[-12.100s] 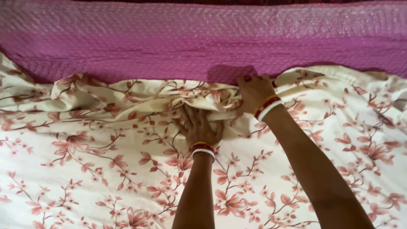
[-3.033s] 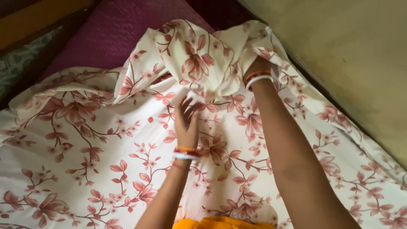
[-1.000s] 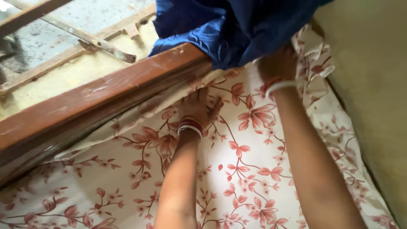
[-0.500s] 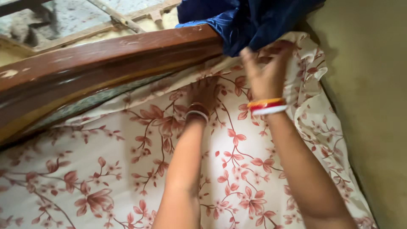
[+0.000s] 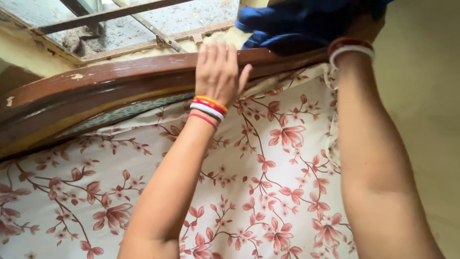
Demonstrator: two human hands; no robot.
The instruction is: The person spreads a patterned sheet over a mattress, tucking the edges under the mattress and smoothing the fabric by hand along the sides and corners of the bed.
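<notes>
Floral bedsheet (image 5: 268, 192): cream cloth printed with red-pink blossoms and branches, spread flat over the bed and filling the lower part of the view; its far edge meets the headboard, its right edge bunches slightly against the wall. Two bare forearms cross above it, reaching away from the camera. Left hand (image 5: 218, 72): wrist ringed with orange, red and white bangles (image 5: 207, 108); palm laid flat against the wooden headboard (image 5: 96, 88), fingers apart and extended upward over its top edge, thumb spread to the right, nothing grasped. Wooden headboard: dark brown, glossy, curved rail with small chips in the finish, running from the left edge to the upper right, a strip of patterned mattress edge (image 5: 115, 112) showing just beneath it. Right hand (image 5: 366, 26): red and white bangles at the wrist; the hand is mostly hidden in the blue cloth (image 5: 297, 21), so its grip cannot be told. Blue cloth: deep blue, crumpled, draped over the headboard's right end. Beyond: dusty barred window (image 5: 134, 21), yellowish wall (image 5: 421, 96) at right.
</notes>
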